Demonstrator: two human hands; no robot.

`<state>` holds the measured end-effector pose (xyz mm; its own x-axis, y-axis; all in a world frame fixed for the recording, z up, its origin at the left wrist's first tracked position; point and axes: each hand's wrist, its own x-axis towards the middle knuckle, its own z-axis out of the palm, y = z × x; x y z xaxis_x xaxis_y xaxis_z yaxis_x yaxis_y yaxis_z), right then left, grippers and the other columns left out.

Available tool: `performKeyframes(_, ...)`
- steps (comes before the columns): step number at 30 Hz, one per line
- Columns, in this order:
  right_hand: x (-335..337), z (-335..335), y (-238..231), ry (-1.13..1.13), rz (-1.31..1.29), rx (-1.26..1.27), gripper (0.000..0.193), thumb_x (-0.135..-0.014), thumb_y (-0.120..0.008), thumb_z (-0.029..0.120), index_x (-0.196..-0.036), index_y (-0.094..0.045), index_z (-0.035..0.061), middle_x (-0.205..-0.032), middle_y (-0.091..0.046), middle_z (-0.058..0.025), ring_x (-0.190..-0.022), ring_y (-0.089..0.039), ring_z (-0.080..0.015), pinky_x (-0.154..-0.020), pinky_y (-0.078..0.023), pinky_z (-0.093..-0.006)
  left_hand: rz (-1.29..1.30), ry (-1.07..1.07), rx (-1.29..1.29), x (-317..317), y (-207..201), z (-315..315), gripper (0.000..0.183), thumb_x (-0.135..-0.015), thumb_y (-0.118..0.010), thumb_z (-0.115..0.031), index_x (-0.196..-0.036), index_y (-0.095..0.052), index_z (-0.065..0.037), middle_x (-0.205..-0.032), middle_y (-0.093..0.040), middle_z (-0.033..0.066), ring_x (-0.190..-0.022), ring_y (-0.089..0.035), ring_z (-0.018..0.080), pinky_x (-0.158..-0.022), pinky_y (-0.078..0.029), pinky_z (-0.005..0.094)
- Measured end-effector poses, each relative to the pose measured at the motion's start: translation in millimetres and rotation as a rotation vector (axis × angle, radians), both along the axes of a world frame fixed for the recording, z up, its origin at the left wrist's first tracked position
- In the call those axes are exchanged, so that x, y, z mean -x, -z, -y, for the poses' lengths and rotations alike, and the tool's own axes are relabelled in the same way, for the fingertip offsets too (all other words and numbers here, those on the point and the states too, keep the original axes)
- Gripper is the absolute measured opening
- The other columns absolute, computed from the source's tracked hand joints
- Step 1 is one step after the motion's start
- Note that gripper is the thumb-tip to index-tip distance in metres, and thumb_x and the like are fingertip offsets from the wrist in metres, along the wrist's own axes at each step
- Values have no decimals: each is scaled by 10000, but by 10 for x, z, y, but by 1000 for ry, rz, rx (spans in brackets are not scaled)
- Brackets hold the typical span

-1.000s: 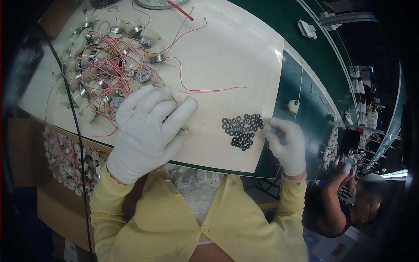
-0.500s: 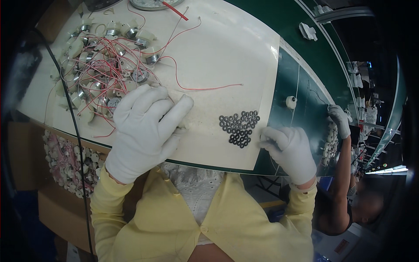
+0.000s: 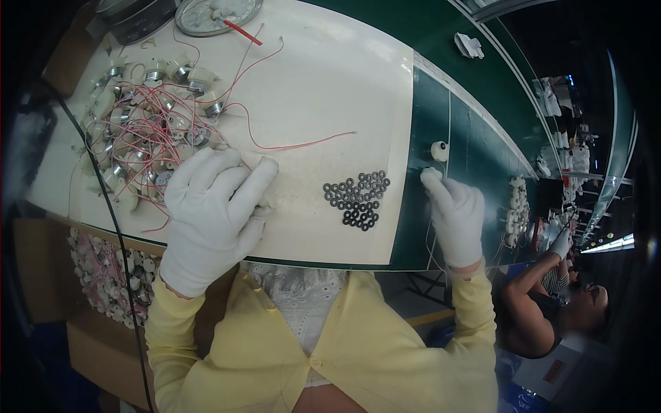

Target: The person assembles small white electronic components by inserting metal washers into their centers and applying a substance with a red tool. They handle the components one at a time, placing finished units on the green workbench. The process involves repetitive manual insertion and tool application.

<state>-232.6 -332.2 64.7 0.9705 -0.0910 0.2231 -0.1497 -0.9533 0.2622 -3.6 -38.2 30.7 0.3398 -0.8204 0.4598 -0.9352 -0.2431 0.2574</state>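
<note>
My left hand (image 3: 213, 217), in a white glove, is over the near left part of the white tabletop, beside a heap of small motors (image 3: 131, 138) with tangled red and white wires. Its fingers are bent round a pale part, mostly hidden, whose kind I cannot make out. My right hand (image 3: 456, 217), also gloved, is above the green surface with its index finger stretched forward. That fingertip is just short of a single round white motor (image 3: 439, 151). Between my hands, small black rings (image 3: 358, 196) lie in a cluster on the white sheet.
A round metal dish (image 3: 217, 17) with a red stick stands at the far left. Below the table's left edge, a cardboard box (image 3: 110, 268) holds many wired parts. A black cable (image 3: 107, 186) crosses the left side. More white parts (image 3: 516, 210) and a co-worker (image 3: 544, 303) are at the right.
My right hand has gone from beside the black rings forward to the white motor, its index finger stretching out. The left hand keeps its grip. The co-worker's gloved hand has drawn back from the table.
</note>
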Motion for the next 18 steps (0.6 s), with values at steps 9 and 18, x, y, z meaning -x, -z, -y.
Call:
performKeyframes(9, 556, -281, -343, 63, -125, -318, 417, -759, -695, -11, -1141, -657, 152, -1077, -650, -38, -941, -619, -261, -833, -451, -405, 26, 1, -4, 28, 13, -17, 605, -692, -743, -169, -1282, -650, -75, -1038, -627, 68, -1102, -594, 304, -1027, -432, 501)
performKeyframes(18, 236, -293, 62, 102, 95, -295, 317, -786, -763, 58, -1066, -662, 166, -905, -663, -33, -801, -633, -255, -720, -460, -398, 57, -1, -16, 29, 1, 23, 578, -669, -720, -130, -1242, -660, -79, -1045, -633, 64, -1065, -607, 292, -979, -467, 491)
